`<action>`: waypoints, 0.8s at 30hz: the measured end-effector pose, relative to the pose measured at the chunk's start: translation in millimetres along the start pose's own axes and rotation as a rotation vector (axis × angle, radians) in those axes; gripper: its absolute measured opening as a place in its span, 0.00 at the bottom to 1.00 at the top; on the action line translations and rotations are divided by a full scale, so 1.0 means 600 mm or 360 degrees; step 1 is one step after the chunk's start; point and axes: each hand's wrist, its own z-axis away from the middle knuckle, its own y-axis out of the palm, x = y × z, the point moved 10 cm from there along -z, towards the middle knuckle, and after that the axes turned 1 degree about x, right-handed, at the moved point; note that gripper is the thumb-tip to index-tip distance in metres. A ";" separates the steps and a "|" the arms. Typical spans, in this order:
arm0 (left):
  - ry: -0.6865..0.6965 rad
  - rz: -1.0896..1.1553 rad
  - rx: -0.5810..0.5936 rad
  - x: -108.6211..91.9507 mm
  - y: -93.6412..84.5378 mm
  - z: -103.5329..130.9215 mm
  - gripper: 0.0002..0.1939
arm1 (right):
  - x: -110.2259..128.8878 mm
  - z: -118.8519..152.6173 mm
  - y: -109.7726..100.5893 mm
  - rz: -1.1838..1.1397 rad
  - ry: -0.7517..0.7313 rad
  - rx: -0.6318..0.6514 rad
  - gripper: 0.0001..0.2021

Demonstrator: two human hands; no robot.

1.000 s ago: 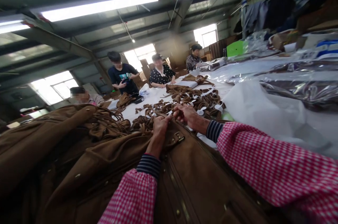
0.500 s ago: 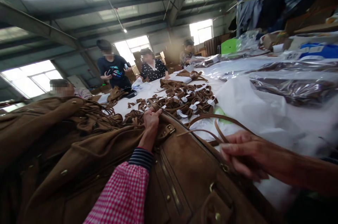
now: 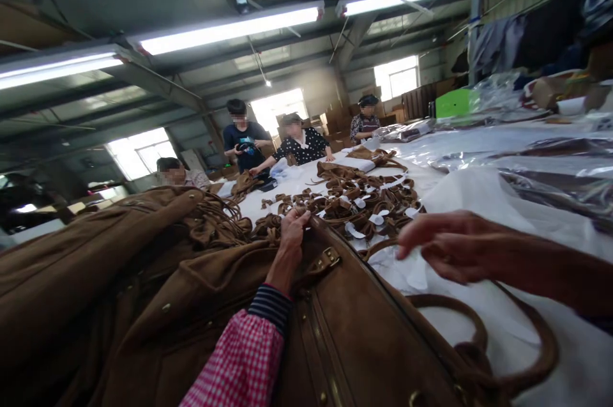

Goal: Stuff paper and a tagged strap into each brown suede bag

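Observation:
My left hand [image 3: 293, 234] is closed on the upper edge of a brown suede-like bag [image 3: 373, 305], near its zipper and a buckled strap. Gold-coloured studs and a zipped pocket show on the bag's side. Above the white table covering, my right hand [image 3: 454, 246] hovers to the right of the bag with bent, slightly blurred fingers and nothing visible in them. A thin brown strap [image 3: 378, 246] lies just left of its fingertips. Below the hand, a rounded brown handle [image 3: 541, 330] loops out beside the bag.
More brown bags [image 3: 96, 253] are heaped on the left. A pile of brown straps with white tags [image 3: 368, 193] lies beyond my left hand. Plastic-wrapped goods [image 3: 565, 183] lie at the right. Several people, including one in a dotted top [image 3: 304, 144], are across the table.
My right hand has let go of the thin straps and risen slightly. The rounded handle now shows below it. My left hand keeps its hold while the view has shifted left and up.

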 end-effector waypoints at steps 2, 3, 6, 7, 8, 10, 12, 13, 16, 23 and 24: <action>-0.0008 0.0027 0.0033 -0.009 -0.003 0.008 0.18 | -0.015 -0.087 0.025 0.0128 -0.0028 -0.0075 0.20; -0.0011 0.0035 0.0058 -0.014 -0.005 0.013 0.18 | -0.031 -0.125 0.041 0.0224 -0.0014 -0.0104 0.18; 0.0005 0.0046 0.0101 -0.024 -0.019 0.026 0.18 | -0.062 -0.197 0.076 0.0458 -0.0102 -0.0268 0.10; 0.0014 0.0047 0.0101 -0.025 -0.024 0.029 0.19 | -0.065 -0.206 0.085 0.0544 -0.0160 -0.0309 0.09; 0.0023 0.0047 0.0093 -0.025 -0.029 0.030 0.20 | -0.065 -0.208 0.093 0.0631 -0.0214 -0.0335 0.08; 0.0040 0.0044 0.0073 -0.021 -0.035 0.032 0.21 | -0.064 -0.204 0.102 0.0766 -0.0282 -0.0332 0.09; 0.0052 0.0048 0.0065 -0.016 -0.035 0.032 0.20 | -0.066 -0.198 0.107 0.0813 -0.0278 -0.0272 0.15; 0.0057 0.0054 0.0064 -0.014 -0.034 0.032 0.20 | -0.066 -0.195 0.109 0.0818 -0.0270 -0.0230 0.17; 0.0078 0.0061 0.0047 -0.014 -0.033 0.032 0.19 | -0.059 -0.188 0.116 0.0889 -0.0248 -0.0152 0.18; 0.0069 -0.0053 0.0016 -0.017 -0.038 0.028 0.19 | -0.026 -0.132 0.147 0.1408 0.0027 -0.0073 0.11; 0.0060 -0.0077 0.0007 -0.016 -0.039 0.027 0.19 | -0.019 -0.123 0.153 0.1427 0.0042 -0.0066 0.12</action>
